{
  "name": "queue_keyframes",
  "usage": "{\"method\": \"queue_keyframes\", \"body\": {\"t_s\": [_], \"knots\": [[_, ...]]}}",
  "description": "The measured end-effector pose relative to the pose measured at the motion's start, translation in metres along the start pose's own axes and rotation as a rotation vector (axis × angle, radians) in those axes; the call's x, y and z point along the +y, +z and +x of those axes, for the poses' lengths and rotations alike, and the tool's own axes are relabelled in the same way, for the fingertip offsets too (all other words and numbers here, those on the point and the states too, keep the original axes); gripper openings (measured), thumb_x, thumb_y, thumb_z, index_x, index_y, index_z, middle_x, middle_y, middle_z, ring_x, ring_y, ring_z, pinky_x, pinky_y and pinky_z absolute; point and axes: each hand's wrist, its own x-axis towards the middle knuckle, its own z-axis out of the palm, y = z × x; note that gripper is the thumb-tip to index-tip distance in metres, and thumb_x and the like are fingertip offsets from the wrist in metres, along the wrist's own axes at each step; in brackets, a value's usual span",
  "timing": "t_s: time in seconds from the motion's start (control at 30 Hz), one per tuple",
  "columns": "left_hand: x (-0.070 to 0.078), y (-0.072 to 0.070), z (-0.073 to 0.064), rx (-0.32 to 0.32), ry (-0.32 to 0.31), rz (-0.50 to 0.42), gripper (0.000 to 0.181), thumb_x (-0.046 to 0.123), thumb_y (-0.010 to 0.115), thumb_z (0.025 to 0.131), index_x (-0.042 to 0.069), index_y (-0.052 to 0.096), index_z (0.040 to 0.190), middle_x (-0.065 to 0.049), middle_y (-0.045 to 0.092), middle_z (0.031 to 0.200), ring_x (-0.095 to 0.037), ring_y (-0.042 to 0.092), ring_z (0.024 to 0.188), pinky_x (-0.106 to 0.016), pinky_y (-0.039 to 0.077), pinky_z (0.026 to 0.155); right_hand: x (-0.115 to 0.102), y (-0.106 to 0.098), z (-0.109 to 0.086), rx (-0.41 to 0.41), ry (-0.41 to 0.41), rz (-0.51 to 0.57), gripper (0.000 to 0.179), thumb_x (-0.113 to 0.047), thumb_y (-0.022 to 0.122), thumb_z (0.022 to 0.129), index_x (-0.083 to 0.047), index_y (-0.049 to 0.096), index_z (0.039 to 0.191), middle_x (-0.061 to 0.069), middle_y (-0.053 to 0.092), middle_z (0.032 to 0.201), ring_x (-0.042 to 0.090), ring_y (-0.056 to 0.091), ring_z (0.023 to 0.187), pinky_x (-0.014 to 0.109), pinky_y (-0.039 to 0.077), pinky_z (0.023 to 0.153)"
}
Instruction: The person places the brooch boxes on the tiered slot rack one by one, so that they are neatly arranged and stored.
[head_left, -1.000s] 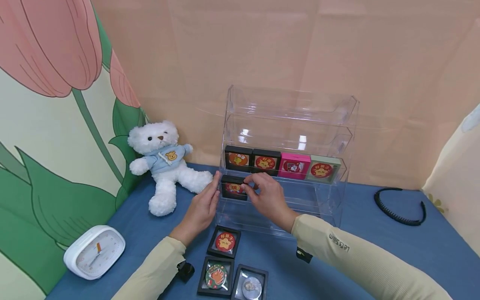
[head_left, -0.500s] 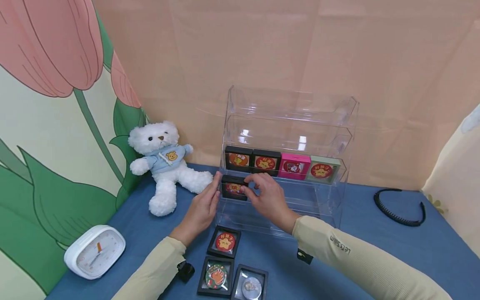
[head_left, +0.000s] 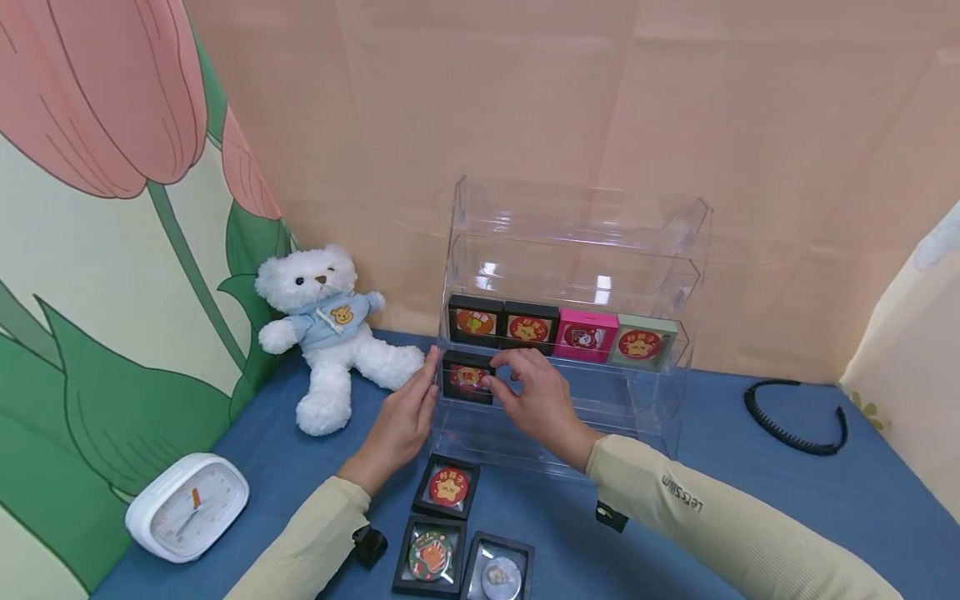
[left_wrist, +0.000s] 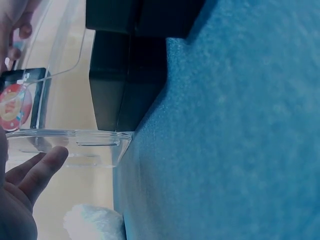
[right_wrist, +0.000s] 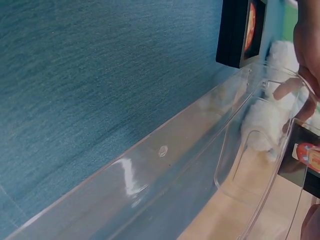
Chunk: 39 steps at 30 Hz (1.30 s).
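Observation:
A clear acrylic tiered rack (head_left: 600, 396) stands upright on the blue cloth. In its lower tier, at the left end, sits a black framed box (head_left: 468, 377) with a red round badge. My right hand (head_left: 542, 402) pinches this box at its right edge, thumb in front and index finger bent near the top corner. My left hand (head_left: 400, 423) rests straight-fingered along the rack's left side; in the left wrist view its fingers (left_wrist: 44, 172) lie by the clear end wall. Part of the box shows behind clear plastic in the right wrist view.
The tier above holds two black boxes (head_left: 529, 327), a pink box (head_left: 585, 336) and a pale green box (head_left: 641, 343). Three black framed badges (head_left: 431, 554) lie in front of the rack. Around are a white teddy bear (head_left: 330, 325), a white clock (head_left: 187, 508) and a black headband (head_left: 791, 433).
The right hand's fingertips have slid slightly right along the box, showing more of its front. The left hand and the rack keep their places.

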Motion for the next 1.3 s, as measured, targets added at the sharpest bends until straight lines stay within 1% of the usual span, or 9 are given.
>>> {"method": "queue_keyframes", "body": {"t_s": [0.3,0.6,0.7,0.8,0.87,0.97,1.07,1.13,1.3], "knots": [[-0.002,0.001,-0.001,0.004,0.002,-0.003,0.058,0.004,0.048,0.099,0.008,0.022,0.151,-0.010,0.034,0.149,-0.023,0.037,0.131,-0.040,0.036,0.101,0.003,0.000,-0.001,0.004,-0.019,-0.021,0.019,-0.020,0.076,0.083,-0.017,0.065,0.097,-0.001,0.065,0.097,0.010,0.055,0.079,0.029,0.049,0.060],[-0.001,0.001,-0.001,0.013,0.006,-0.002,0.058,0.004,0.049,0.098,0.008,0.023,0.151,-0.011,0.035,0.148,-0.024,0.039,0.130,-0.041,0.037,0.100,0.001,-0.005,-0.008,0.018,-0.040,0.003,0.021,-0.020,0.078,0.080,-0.014,0.065,0.096,-0.002,0.059,0.100,0.016,0.060,0.082,0.031,0.052,0.062],[-0.002,0.002,-0.001,0.015,0.006,0.006,0.058,0.005,0.049,0.098,0.007,0.023,0.150,-0.011,0.036,0.148,-0.024,0.039,0.130,-0.042,0.038,0.100,-0.003,-0.008,-0.015,0.009,-0.075,-0.005,0.022,-0.022,0.079,0.079,-0.014,0.066,0.095,-0.003,0.057,0.100,0.014,0.059,0.084,0.028,0.052,0.064],[-0.003,0.002,-0.001,0.021,0.011,0.011,0.059,0.004,0.050,0.098,0.007,0.023,0.151,-0.011,0.036,0.147,-0.025,0.040,0.129,-0.043,0.038,0.099,-0.009,-0.010,-0.026,-0.015,-0.143,0.001,0.025,-0.025,0.080,0.078,-0.014,0.066,0.095,-0.003,0.056,0.100,0.010,0.057,0.086,0.026,0.053,0.066],[-0.003,0.002,-0.001,0.025,0.017,0.008,0.059,0.004,0.050,0.098,0.007,0.023,0.151,-0.011,0.037,0.147,-0.025,0.040,0.129,-0.043,0.038,0.099,-0.014,-0.011,-0.036,-0.042,-0.194,0.013,0.025,-0.027,0.080,0.078,-0.014,0.066,0.096,-0.003,0.056,0.100,0.010,0.057,0.088,0.026,0.052,0.066],[-0.003,0.002,-0.001,0.028,0.025,0.001,0.059,0.003,0.050,0.097,0.007,0.023,0.150,-0.011,0.036,0.148,-0.025,0.039,0.130,-0.043,0.038,0.099,-0.020,-0.014,-0.052,-0.098,-0.257,0.009,0.025,-0.032,0.077,0.081,-0.017,0.066,0.097,-0.004,0.055,0.101,0.010,0.056,0.089,0.023,0.051,0.062],[-0.004,0.002,0.000,0.026,0.026,-0.005,0.059,0.003,0.049,0.098,0.007,0.023,0.150,-0.010,0.035,0.148,-0.024,0.038,0.130,-0.043,0.038,0.100,-0.026,-0.019,-0.069,-0.185,-0.277,0.023,0.024,-0.038,0.072,0.084,-0.019,0.065,0.099,-0.006,0.054,0.103,0.008,0.054,0.088,0.019,0.048,0.058],[-0.004,0.002,0.000,0.022,0.024,-0.005,0.058,0.004,0.049,0.098,0.007,0.023,0.151,-0.011,0.035,0.148,-0.024,0.038,0.130,-0.043,0.037,0.100,-0.028,-0.023,-0.080,-0.261,-0.257,0.045,0.024,-0.041,0.068,0.087,-0.021,0.065,0.101,-0.009,0.053,0.104,0.006,0.052,0.088,0.017,0.046,0.058],[-0.003,0.001,0.000,0.011,0.017,-0.006,0.058,0.004,0.048,0.099,0.006,0.022,0.151,-0.012,0.035,0.148,-0.026,0.038,0.131,-0.043,0.037,0.101,-0.032,-0.034,-0.106,-0.463,-0.170,0.110,0.028,-0.043,0.063,0.090,-0.021,0.064,0.108,-0.012,0.052,0.107,0.003,0.050,0.090,0.019,0.047,0.062]]}}
